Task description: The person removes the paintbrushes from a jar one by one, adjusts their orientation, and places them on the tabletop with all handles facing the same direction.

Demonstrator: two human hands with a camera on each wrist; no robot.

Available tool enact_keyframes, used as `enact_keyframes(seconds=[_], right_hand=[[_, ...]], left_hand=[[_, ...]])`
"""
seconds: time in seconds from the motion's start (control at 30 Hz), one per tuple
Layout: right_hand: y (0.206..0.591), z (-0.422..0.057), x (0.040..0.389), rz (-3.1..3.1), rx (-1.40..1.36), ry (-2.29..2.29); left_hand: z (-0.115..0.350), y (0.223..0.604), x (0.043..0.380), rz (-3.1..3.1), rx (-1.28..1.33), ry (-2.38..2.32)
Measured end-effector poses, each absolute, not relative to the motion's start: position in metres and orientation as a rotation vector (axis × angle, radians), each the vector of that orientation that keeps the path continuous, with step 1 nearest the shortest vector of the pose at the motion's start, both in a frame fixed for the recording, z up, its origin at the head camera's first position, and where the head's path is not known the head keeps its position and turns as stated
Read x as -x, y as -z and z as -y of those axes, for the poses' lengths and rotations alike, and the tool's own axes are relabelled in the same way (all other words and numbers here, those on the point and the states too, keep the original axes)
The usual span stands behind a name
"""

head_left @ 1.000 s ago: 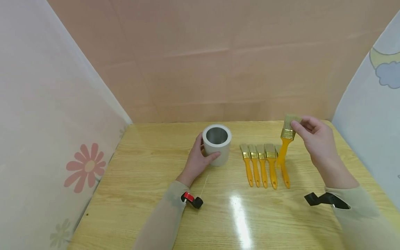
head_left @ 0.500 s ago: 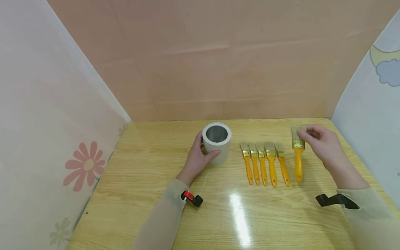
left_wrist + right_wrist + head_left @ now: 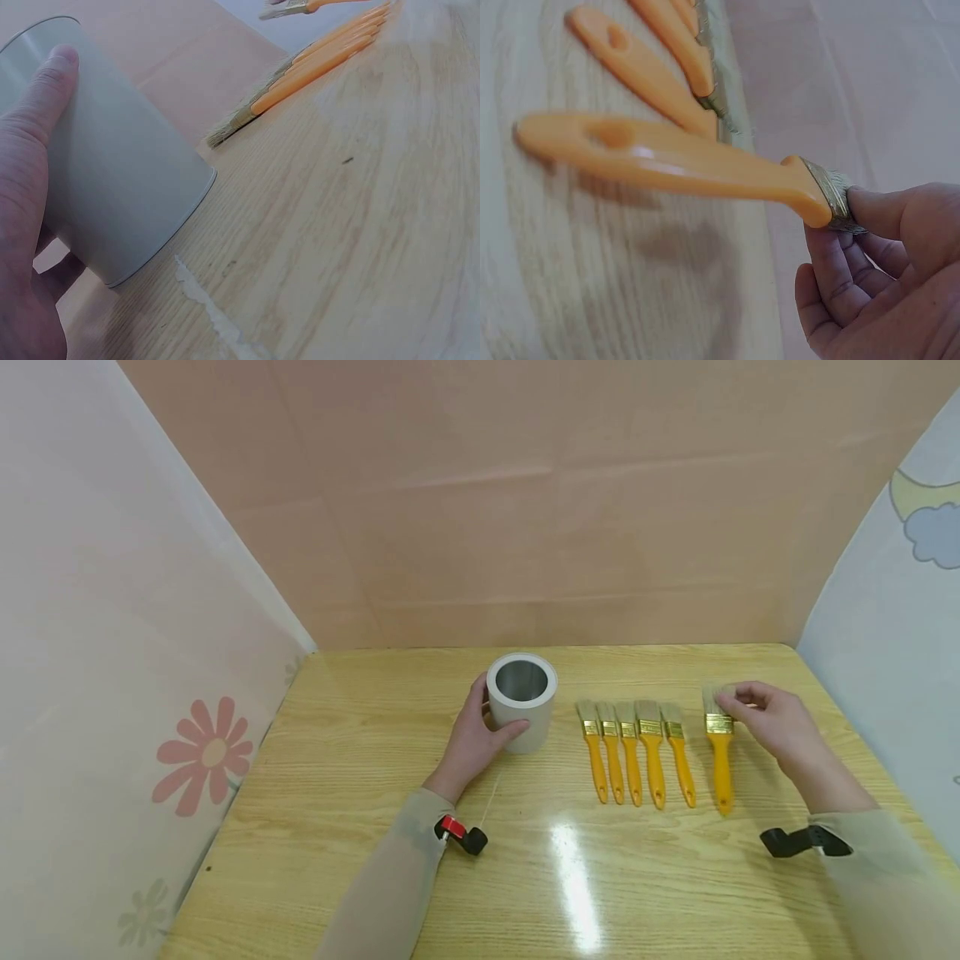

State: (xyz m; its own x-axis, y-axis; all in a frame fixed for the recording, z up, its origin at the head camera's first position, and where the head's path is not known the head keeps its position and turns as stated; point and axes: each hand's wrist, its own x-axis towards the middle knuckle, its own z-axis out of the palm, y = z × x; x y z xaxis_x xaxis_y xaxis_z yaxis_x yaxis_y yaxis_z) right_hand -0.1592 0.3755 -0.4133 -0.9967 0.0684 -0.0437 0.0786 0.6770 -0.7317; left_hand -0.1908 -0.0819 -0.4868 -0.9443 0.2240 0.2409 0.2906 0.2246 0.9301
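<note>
My left hand [image 3: 475, 735] grips a white cylindrical can [image 3: 531, 731] from its left side, thumb across the front. The can stands upright on the table, its open top showing a grey metal inside. At the right, my right hand [image 3: 776, 718] pinches a paintbrush [image 3: 722, 760] by its bristles, between thumb and fingers. Its orange handle points toward me, and the right wrist view shows the handle's end down by the tabletop, with the bristle end raised. To its left, several orange-handled paintbrushes [image 3: 651, 752] lie side by side in a row, bristles pointing away.
The wooden table [image 3: 360, 877] ends at a pinkish-brown back wall [image 3: 450, 527]. A white sheet with flowers [image 3: 202, 756] borders the left side, and a pale sheet with a cloud [image 3: 933, 535] the right. Black wrist cameras [image 3: 806, 841] sit on both sleeves.
My right hand has carried the paintbrush rightward away from the row, then lowered it toward the table beside the other brushes. The left hand and can have stayed in place.
</note>
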Motion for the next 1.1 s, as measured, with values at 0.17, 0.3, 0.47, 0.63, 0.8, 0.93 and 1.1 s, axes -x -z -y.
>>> enact_keyframes(seconds=[0.17,0.3,0.47,0.63,0.8,0.93,1.1], right_hand=[[0.424,-0.377,0.162,-2.849,-0.129,1.249],[0.432,-0.378,0.165,-2.863,-0.150,1.189],[0.440,-0.379,0.167,-2.862,-0.188,1.131],[0.445,-0.378,0.169,-2.873,-0.190,1.106],[0.446,-0.376,0.171,-2.899,-0.178,1.084],[0.448,-0.374,0.174,-2.912,-0.163,1.043],[0.449,-0.371,0.174,-2.936,-0.140,1.001]], left_hand=[[0.082,0.486,0.191,2.416,0.513,1.845],[0.082,0.485,0.191,2.412,0.515,1.853],[0.081,0.485,0.191,2.410,0.524,1.862],[0.081,0.485,0.192,2.410,0.529,1.865],[0.081,0.485,0.191,2.408,0.524,1.865],[0.081,0.486,0.190,2.413,0.516,1.852],[0.082,0.487,0.190,2.412,0.520,1.846]])
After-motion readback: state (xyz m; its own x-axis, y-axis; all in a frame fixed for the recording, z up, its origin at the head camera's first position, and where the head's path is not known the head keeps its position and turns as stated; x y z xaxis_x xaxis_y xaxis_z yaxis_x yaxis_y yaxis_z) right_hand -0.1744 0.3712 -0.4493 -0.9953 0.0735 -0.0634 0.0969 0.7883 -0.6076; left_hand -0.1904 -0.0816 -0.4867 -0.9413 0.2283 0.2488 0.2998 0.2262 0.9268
